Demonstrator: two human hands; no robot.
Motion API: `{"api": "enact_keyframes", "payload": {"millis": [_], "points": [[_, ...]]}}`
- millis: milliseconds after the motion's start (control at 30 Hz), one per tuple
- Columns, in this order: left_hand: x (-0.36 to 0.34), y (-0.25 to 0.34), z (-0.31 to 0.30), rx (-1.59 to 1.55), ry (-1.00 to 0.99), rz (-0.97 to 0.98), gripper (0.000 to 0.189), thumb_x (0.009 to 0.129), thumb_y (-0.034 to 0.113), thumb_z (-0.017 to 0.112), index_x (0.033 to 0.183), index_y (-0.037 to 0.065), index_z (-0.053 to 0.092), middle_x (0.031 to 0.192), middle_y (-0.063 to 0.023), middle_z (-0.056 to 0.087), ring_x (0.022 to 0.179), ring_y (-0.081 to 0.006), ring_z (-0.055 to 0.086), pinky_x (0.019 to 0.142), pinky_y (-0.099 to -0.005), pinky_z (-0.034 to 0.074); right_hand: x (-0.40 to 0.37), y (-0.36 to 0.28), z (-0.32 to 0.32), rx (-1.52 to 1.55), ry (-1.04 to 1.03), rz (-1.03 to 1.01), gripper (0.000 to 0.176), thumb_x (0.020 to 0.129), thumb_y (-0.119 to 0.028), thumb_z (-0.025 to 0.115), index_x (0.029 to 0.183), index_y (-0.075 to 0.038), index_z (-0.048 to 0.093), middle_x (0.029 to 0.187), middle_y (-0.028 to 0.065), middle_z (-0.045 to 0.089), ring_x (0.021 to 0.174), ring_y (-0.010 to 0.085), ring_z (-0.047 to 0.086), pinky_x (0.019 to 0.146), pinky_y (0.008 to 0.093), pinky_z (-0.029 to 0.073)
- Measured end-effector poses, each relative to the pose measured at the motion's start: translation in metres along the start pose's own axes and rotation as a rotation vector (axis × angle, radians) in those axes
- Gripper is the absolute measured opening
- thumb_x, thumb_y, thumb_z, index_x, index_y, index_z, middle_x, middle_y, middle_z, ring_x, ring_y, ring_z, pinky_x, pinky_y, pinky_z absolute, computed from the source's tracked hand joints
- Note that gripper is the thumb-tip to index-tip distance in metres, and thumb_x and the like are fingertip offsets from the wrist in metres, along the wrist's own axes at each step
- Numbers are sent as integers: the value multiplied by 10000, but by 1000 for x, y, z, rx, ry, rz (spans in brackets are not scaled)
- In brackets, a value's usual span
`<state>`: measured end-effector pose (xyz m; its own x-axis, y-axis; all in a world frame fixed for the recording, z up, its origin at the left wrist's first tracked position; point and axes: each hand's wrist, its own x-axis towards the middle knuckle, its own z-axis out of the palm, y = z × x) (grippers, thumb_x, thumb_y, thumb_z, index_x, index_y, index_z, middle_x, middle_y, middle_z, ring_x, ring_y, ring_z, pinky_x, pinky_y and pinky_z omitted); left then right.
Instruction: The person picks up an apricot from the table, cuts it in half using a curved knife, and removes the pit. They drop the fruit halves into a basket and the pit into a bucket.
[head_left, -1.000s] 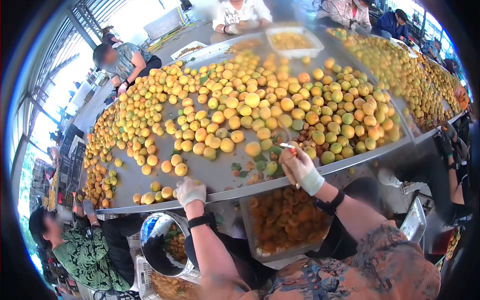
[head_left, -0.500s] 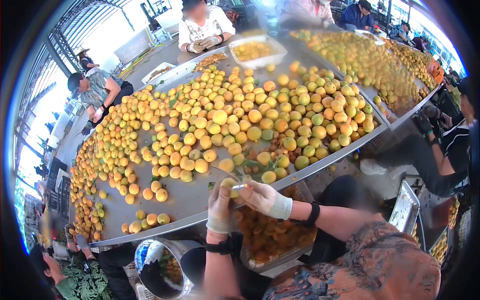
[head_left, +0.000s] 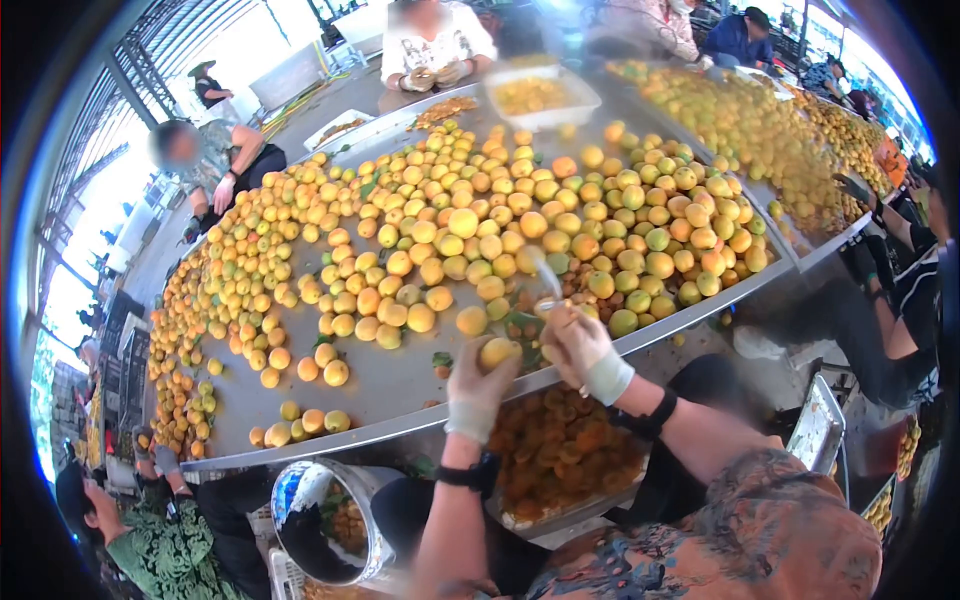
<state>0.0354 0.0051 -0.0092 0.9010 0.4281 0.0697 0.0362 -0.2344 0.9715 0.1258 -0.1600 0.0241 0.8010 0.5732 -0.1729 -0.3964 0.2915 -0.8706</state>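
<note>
My left hand (head_left: 474, 392), in a pale glove, is closed around a yellow-orange apricot (head_left: 499, 353) at the table's near edge. Just to its right, my gloved right hand (head_left: 588, 352) grips a small knife (head_left: 548, 280). The knife's narrow, pale blade points up and away, blurred, and my fingers hide most of its handle. The two hands are apart. Beyond them, loose apricots (head_left: 462, 222) and some green leaves are spread over the metal table (head_left: 395, 385). Small brown pieces lie among the fruit near the knife.
Below my hands stands a crate of apricot pieces (head_left: 560, 455). A white bucket (head_left: 335, 525) is at my left knee. Across the table are a white tub (head_left: 545, 105) and a person in white (head_left: 435, 45). Other people sit left and right. A metal tray (head_left: 815, 425) stands at right.
My hands have moved apart. The right hand with the knife has gone up and right, its blade now pointing away; the left still holds the apricot. The view has shifted slightly.
</note>
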Motion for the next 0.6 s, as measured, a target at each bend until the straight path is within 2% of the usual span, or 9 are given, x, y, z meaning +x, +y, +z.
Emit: {"api": "enact_keyframes", "payload": {"millis": [67,100,200,267,300,400,433,500,600], "points": [[8,-1,14,-5,49,-107,491,866,87,726,1313,-7,545,1092,-70,630,966,-126,608,826,-255,512,-3,-17,-3,-116,10,86,306,975,-348,579,934,-44,567,619,27,513,555,101,499,477,214,390],[8,4,22,4,63,-109,491,866,87,726,1313,-7,545,1092,-70,630,966,-126,608,826,-255,512,4,-9,-5,-133,27,-51,466,984,-502,535,855,-54,542,527,26,463,333,114,359,334,254,258],[14,34,26,-610,-112,17,425,881,91,712,1276,1,584,1040,-54,663,885,-104,615,765,-240,514,41,25,-53,-461,27,-439,438,993,-481,538,858,-64,541,525,3,417,365,102,346,339,254,259],[29,29,1,-364,-4,-42,409,895,106,700,1275,7,589,1058,-49,671,881,-96,610,756,-236,508,29,6,-45,-330,12,-380,435,993,-494,539,874,-76,536,552,-9,407,380,89,317,351,250,238],[39,28,-21,-255,-12,-75,546,887,144,717,1371,-22,524,1232,-102,657,1076,-171,629,923,-295,500,29,3,-42,-322,46,-339,439,992,-501,539,878,-77,535,555,-9,406,380,87,312,352,248,237],[70,-33,-101,316,303,34,532,844,301,735,1271,23,581,1206,-153,671,1078,-283,651,918,-367,509,27,3,-45,-323,11,-323,453,994,-507,534,883,-67,532,558,-8,403,376,86,312,348,247,231],[69,-12,-126,856,323,-70,599,822,388,685,1316,80,545,1190,-199,663,1081,-377,637,938,-425,497,25,-1,-45,-381,16,-251,470,988,-518,536,892,-58,529,572,-8,410,372,85,329,344,243,246],[71,-24,-173,1195,401,-383,578,820,342,621,1351,142,509,1204,-219,651,1127,-411,605,965,-494,474,16,-13,-31,-369,31,-176,480,984,-527,538,898,-55,527,580,-8,417,371,83,338,343,237,256],[67,-61,-223,1210,201,-614,616,784,336,648,1349,131,517,1154,-231,661,1115,-414,613,924,-472,502,11,-18,-25,-270,61,-25,490,975,-537,544,932,-49,531,597,-9,432,371,78,349,343,222,288]]}}
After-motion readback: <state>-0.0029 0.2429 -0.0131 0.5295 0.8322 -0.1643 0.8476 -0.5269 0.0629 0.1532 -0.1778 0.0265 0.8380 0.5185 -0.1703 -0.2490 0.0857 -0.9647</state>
